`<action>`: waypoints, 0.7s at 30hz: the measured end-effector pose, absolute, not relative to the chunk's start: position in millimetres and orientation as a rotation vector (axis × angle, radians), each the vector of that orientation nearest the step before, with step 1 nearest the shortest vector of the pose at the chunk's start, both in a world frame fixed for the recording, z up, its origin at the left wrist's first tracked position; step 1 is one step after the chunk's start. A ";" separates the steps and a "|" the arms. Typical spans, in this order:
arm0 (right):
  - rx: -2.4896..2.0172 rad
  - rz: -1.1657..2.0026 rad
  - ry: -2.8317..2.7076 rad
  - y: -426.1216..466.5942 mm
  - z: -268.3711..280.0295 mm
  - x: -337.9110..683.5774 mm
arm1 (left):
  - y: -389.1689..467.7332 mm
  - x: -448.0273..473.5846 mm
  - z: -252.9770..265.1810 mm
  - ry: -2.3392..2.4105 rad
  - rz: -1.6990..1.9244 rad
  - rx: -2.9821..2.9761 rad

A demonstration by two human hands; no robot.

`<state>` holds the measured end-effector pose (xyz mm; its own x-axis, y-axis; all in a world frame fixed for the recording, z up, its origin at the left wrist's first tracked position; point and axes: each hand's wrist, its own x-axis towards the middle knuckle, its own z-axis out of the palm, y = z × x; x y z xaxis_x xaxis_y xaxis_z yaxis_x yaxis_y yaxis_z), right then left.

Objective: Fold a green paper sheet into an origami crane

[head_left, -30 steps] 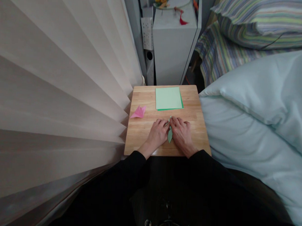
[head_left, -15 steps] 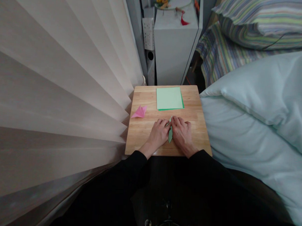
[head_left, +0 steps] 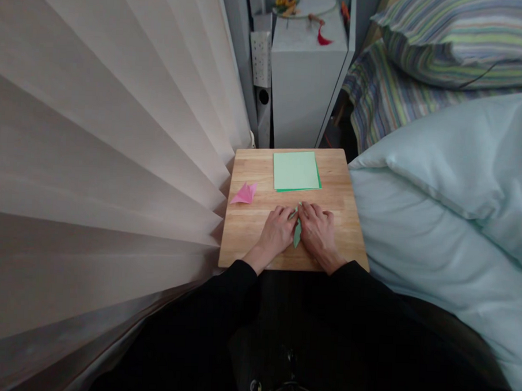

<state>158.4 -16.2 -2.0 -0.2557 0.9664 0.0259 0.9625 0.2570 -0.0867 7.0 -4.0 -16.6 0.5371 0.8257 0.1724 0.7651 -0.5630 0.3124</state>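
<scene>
A narrow folded piece of green paper lies on the small wooden table, its pointed lower end showing between my hands. My left hand grips it from the left with curled fingers. From the right, my right hand presses its bent fingers on the upper part. The fingers cover much of the paper, so its full shape is hidden. Beyond my hands lies a stack of square green paper sheets, pale on top with a darker green edge below. To the left sits a pink folded paper figure.
The wooden table has a pleated curtain along its left side and a bed with a pale blue quilt on its right. Behind it stands a white cabinet with a red tassel on top.
The whole view has shifted slightly, so everything appears a little further right. Both hands stay on the green paper, with the right fingertips showing a bit more of its upper tip.
</scene>
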 end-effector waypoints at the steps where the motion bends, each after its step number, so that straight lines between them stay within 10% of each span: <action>1: -1.864 0.083 -2.427 -16.3 -2.6 158.2 | -3.8 6.9 -17.3 1.347 0.456 2.572; 21: -1.769 0.139 -2.156 -15.9 -23.0 163.3 | 2.8 -2.9 -16.2 1.229 0.538 2.454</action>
